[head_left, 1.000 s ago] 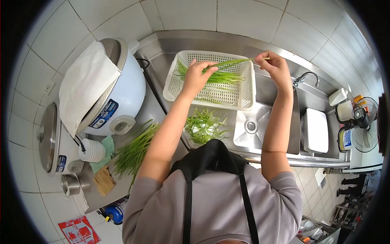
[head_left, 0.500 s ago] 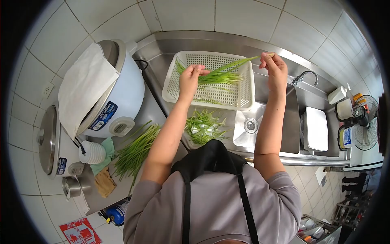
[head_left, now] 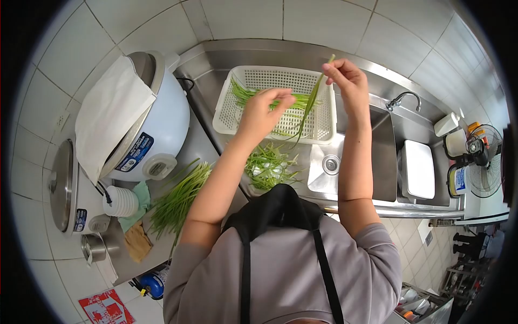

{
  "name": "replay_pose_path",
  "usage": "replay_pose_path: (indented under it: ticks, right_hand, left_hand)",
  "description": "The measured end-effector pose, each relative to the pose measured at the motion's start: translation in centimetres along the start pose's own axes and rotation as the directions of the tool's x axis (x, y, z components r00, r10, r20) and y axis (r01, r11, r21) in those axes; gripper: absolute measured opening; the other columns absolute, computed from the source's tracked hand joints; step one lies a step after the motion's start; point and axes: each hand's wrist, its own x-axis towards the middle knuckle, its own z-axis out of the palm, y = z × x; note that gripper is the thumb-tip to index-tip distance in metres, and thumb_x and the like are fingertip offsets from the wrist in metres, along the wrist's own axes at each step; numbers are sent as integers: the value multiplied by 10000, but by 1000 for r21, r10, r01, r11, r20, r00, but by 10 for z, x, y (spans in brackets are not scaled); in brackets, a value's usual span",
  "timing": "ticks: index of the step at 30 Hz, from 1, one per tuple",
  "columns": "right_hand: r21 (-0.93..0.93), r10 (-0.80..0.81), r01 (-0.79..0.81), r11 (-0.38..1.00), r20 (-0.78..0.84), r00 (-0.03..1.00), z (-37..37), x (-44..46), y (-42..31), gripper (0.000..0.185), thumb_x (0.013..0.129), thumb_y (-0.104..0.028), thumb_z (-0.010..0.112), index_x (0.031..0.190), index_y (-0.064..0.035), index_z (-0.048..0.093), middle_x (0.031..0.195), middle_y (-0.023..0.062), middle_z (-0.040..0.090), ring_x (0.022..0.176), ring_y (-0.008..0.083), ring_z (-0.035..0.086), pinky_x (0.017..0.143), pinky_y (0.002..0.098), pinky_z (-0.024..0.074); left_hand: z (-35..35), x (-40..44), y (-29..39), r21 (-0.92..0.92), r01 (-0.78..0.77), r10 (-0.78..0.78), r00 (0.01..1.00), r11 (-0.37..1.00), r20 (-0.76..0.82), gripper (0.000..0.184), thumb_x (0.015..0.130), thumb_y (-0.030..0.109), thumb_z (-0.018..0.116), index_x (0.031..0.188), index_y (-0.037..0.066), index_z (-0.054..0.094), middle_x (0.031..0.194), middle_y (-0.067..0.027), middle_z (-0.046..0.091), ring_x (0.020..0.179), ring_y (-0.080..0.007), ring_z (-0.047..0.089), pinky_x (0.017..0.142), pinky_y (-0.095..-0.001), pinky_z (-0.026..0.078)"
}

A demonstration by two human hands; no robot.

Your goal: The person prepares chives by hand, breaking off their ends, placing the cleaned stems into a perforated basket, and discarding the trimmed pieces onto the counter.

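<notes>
White tiles (head_left: 329, 21) are seen along the top of the frame, and a metal sink (head_left: 377, 162) is set right of the middle. A white basket (head_left: 330, 129) full of holes is placed at the upper middle, with a green bunch (head_left: 244, 96) laid inside. One long green stalk (head_left: 311, 101) is held over the basket's right part. Its pale end is pinched by the right hand (head_left: 349, 83), between thumb and fingers, and the rest is hung downward. The left hand (head_left: 265, 112) is held over the bunch, its fingers loosely bent and the thumb a little apart; nothing is seen in it. The stalk should be felt as very light, soft and bendy. Whether it is wet and slippery cannot be told. The thin green part could be bruised or torn, so it is best gripped gently by the pale end, which looks firmer.
</notes>
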Motion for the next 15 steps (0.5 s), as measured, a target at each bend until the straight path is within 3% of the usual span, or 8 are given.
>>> replay_pose_path:
  ticks: [3,5,7,9,10,15]
  right_hand:
    - [33,-19,18,999,13,1000,21,-2,-1,97,792,-110,671,802,-27,620,688,-25,565,591,36,469,560,175,376]
    - [88,-26,25,996,15,1000,26,-5,-3,109,790,-112,674,818,-20,623,687,-27,565,596,37,475,567,177,381]
    - [-60,-61,65,996,59,996,23,-7,3,115,768,-97,680,831,-9,644,714,-11,576,628,54,496,582,198,402]
    - [-244,-135,168,955,144,980,23,-11,5,105,756,-81,679,832,-12,656,724,-1,577,642,66,503,587,210,410]
    - [-328,-69,130,936,190,979,22,-14,-1,76,787,-67,649,821,0,647,766,15,557,715,92,520,660,226,424]
    - [-443,-78,169,881,216,973,14,-15,-7,68,771,-53,652,800,7,639,774,31,558,729,109,534,681,237,432]
  left_hand:
    - [14,13,14,-143,54,-39,994,988,106,237,820,193,641,943,-10,645,884,-60,663,828,-109,597,751,-259,456]
    - [15,17,16,-159,113,-102,992,981,73,214,818,169,646,939,-8,649,826,-48,660,784,-97,596,728,-234,461]
    - [16,20,11,-258,174,-164,985,950,61,196,823,160,642,933,-2,653,813,-40,660,757,-85,593,706,-215,459]
    - [16,20,9,-278,134,-131,991,951,31,168,817,148,646,898,1,661,782,-35,658,713,-70,582,659,-203,451]
    - [15,19,8,-272,118,-116,993,955,22,165,808,149,653,881,2,664,760,-43,660,688,-73,579,633,-211,449]
    - [6,17,8,-173,79,-83,997,982,-11,159,786,155,666,849,9,668,724,-60,660,633,-75,567,597,-216,435]
